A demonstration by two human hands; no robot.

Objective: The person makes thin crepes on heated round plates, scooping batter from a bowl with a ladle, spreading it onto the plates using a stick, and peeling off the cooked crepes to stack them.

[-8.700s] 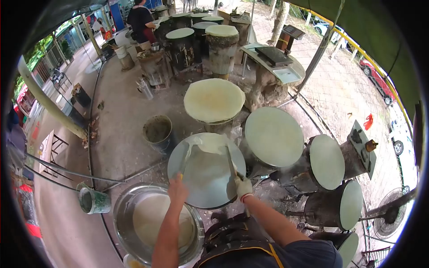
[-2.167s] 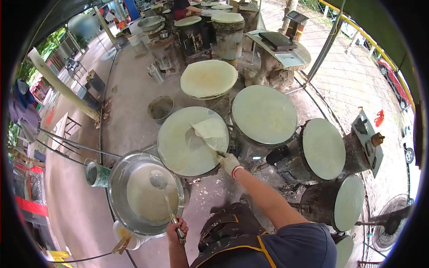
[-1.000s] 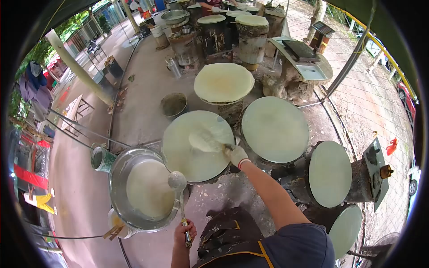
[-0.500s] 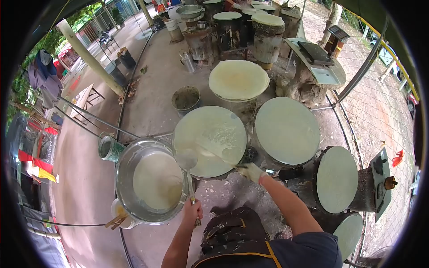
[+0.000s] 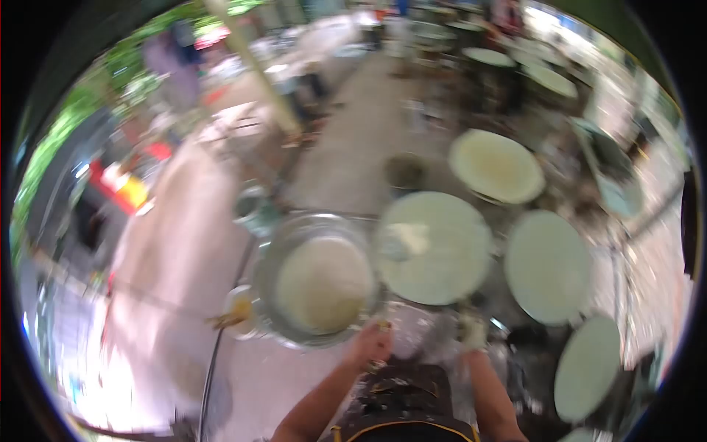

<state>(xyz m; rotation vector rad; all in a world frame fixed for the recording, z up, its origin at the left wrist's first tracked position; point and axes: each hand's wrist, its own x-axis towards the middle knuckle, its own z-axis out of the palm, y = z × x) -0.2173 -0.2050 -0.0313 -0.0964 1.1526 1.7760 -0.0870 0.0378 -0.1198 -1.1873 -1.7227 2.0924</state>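
The view is smeared by motion. My left hand (image 5: pixel 374 343), bare, is closed round the handle of a metal ladle, beside the front right rim of a large metal basin (image 5: pixel 266 313) of pale batter (image 5: pixel 324 280). The ladle's round bowl (image 5: pixel 396 247) is over the left part of a round griddle (image 5: pixel 449 276) coated with a pale layer. My right hand (image 5: pixel 472 331), in a light glove, is near the griddle's front edge, closed on a spatula. The spatula's pale blade (image 5: pixel 414 234) shows beside the ladle bowl; its handle is blurred, and I cannot tell whether either tool touches the layer.
More pale-topped round griddles stand at right (image 5: pixel 549 267), far right (image 5: pixel 588 370) and behind (image 5: pixel 497 166). A dark bucket (image 5: pixel 406 172) and a green-grey container (image 5: pixel 255 210) stand behind the basin. A small white tub (image 5: pixel 241 313) with sticks sits at its left.
The view has turned left, so everything appears further right. My right hand has drawn in towards my body, and the spatula blade has swung to point away from me. Both hands keep their tools.
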